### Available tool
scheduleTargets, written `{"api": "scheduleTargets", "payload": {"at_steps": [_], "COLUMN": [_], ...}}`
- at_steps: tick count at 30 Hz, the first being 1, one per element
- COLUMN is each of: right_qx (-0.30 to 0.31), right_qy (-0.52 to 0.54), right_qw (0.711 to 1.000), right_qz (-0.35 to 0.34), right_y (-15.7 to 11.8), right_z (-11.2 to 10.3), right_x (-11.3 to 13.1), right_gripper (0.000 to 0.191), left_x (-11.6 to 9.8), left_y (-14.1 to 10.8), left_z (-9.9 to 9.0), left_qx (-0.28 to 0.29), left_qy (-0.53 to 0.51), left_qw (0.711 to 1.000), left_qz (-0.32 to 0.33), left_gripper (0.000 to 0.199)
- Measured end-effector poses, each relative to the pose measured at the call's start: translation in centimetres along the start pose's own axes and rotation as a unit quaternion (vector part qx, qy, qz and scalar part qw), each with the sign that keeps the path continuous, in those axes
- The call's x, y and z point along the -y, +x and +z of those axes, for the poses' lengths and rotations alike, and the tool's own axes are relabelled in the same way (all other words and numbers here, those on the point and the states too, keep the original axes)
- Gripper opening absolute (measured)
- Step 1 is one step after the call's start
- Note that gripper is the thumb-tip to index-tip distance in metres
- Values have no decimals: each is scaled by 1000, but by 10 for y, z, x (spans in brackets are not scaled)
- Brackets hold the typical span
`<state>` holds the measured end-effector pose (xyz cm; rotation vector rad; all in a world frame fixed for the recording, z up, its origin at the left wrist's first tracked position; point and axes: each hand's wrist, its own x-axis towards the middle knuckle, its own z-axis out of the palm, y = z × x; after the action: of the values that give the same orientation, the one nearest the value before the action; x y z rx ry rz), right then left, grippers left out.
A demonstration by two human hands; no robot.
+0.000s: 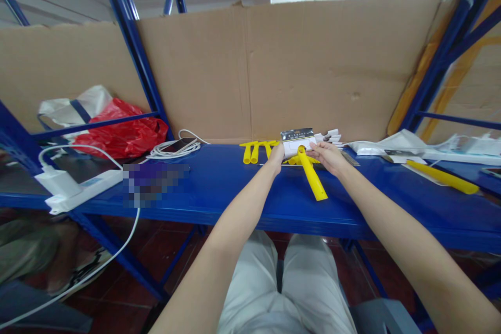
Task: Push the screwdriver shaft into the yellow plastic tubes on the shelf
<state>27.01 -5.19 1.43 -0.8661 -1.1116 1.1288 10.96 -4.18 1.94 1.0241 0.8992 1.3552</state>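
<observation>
My left hand [277,155] grips the left side of a white card or sleeve with a dark printed top [297,136]. At its right side, the fingers of my right hand [325,155] are closed on the white part. A yellow tube-shaped handle [312,175] slants down from the white piece, between my hands, its lower end toward me. Several yellow handles [254,152] lie on the blue shelf top just left of my left hand. More yellow pieces lie partly hidden beneath my hands. Behind my right hand is a bunch of white strips [332,136].
On the left are a red plastic bag [121,128], a coiled white cable [172,150], and a white power strip [88,189]. To the right lie white plastic packaging [395,143] and a yellow handle on a tool [442,176]. Cardboard [297,62] stands behind the blue tabletop [219,182].
</observation>
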Motion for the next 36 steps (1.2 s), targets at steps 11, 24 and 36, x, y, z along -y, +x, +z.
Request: {"api": "scheduleTargets", "payload": {"at_steps": [11, 24, 36], "right_qx": [-98, -129, -129], "right_qy": [51, 73, 25], "right_qw": [993, 989, 991], "right_qz": [-46, -27, 17], "right_y": [5, 8, 2], "right_z": [0, -5, -2], "right_x": [3, 6, 12], "right_gripper": [34, 31, 25], "left_x": [-6, -4, -8], "left_y": [-1, -11, -17], "left_z": [-2, 4, 2], "left_qx": [-55, 50, 104], "left_qy": [53, 127, 75], "left_qw": [997, 990, 992], "left_qz": [-11, 31, 9], "left_gripper": [34, 5, 25]}}
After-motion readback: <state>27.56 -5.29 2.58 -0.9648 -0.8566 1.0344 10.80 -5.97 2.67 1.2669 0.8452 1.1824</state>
